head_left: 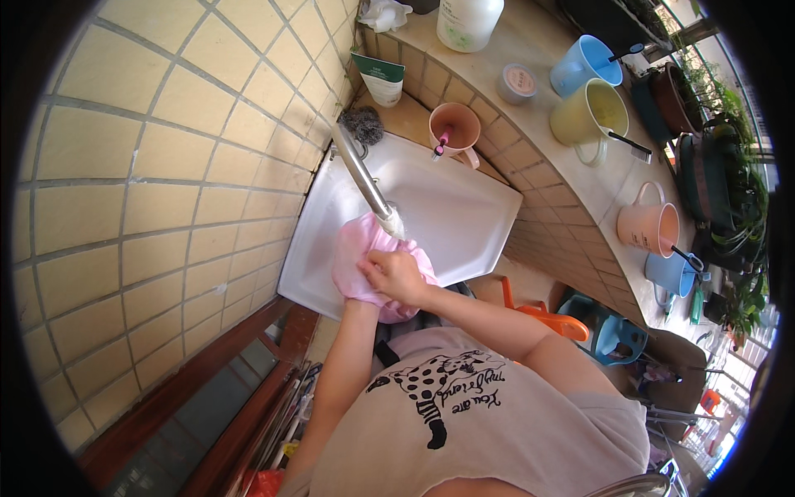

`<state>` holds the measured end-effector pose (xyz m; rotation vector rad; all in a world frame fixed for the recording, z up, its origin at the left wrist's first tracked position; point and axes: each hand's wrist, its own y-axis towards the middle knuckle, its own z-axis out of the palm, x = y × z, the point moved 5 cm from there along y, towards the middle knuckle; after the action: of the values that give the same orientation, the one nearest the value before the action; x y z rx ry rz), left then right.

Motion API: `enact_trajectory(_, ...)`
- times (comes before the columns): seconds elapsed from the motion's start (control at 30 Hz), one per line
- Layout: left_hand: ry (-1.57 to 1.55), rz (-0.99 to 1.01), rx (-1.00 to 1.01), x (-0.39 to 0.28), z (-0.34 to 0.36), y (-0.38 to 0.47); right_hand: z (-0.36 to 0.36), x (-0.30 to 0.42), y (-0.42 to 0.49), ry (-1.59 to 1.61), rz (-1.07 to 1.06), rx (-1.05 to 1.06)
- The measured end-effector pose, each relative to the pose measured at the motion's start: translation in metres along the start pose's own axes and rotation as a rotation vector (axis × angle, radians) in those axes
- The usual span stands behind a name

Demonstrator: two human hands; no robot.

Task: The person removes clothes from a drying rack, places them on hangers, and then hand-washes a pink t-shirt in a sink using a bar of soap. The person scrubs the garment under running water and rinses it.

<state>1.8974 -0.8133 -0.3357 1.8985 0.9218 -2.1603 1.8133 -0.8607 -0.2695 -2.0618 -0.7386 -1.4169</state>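
A wet-looking pink cloth (354, 258) is bunched over the near edge of a white sink (459, 230), below the end of a metal faucet (360, 171). Wrapped round the spout's tip is something whitish, with water around it. My right hand (392, 276) lies on top of the cloth, its fingers curled and gripping a fold. From the left, my left forearm (357, 329) reaches up to the cloth, which covers my left hand; its fingers are hidden.
Behind the faucet lie a dark scouring pad (362, 124), a tube (382, 81) and a pink mug (455, 124) with a toothbrush. Along the tiled ledge (528, 149) stand a white bottle (469, 22), a round tub (517, 84) and several mugs. An orange plastic chair (546, 317) is at the right.
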Motion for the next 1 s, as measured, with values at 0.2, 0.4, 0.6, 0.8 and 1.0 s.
enact_trajectory(0.2, -1.069, -0.294, 0.086, -0.004, 0.036, -0.017, 0.005, -0.002, 0.020, -0.297, 0.056, -0.319)
enact_trajectory(0.4, -1.290, -0.265, 0.306, -0.016, 0.034, -0.015, 0.019, 0.000, 0.004, -0.256, -0.037, -0.302)
enact_trajectory(0.6, -1.162, -0.365, 0.241, -0.061, 0.039, -0.024, -0.020, -0.079, 0.046, -0.101, 0.332, -0.312)
enact_trajectory(0.8, -0.425, -0.034, 0.238, -0.098, 0.028, -0.021, -0.019, -0.094, 0.025, 0.970, 0.665, 0.112)
enact_trajectory(1.0, -0.835, -0.259, 0.215, -0.086, 0.029, -0.019, -0.036, -0.083, 0.019, 1.148, 0.636, 0.188)
